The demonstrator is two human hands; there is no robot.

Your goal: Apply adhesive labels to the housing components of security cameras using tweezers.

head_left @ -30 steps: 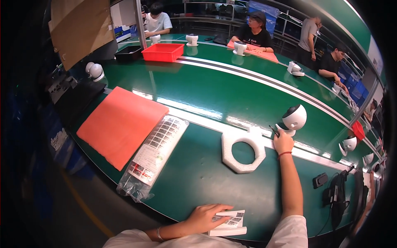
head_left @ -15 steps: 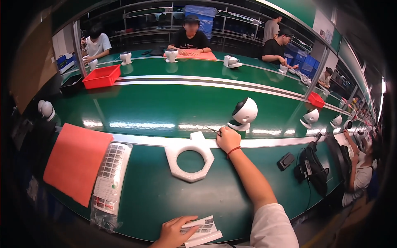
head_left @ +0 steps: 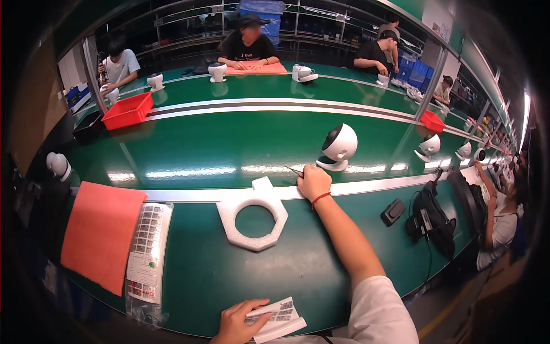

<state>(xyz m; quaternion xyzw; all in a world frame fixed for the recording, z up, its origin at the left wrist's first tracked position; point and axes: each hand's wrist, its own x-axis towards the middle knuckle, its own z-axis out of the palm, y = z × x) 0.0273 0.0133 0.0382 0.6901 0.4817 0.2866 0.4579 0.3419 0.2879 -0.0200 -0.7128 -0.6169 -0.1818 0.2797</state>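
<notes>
Swung rightward since 1 second ago, bringing a neighbour's white sleeve [head_left: 503, 243] into view past the right end of the tabletop [head_left: 312, 264]. Pinching dark tweezers [head_left: 294, 171] in the right hand [head_left: 314, 182], with fingers closed, just beside the base of a white camera [head_left: 345, 144] beyond the silver strip [head_left: 189, 195]. Resting the left hand [head_left: 235, 322] on a label sheet [head_left: 282, 312] at the tabletop's near edge, with fingers parted; cannot tell whether pinching it. Facing 1 foam ring [head_left: 229, 223] against the strip, plus 1 pink mat [head_left: 100, 235] and 1 label pack [head_left: 150, 246] toward the near left corner.
</notes>
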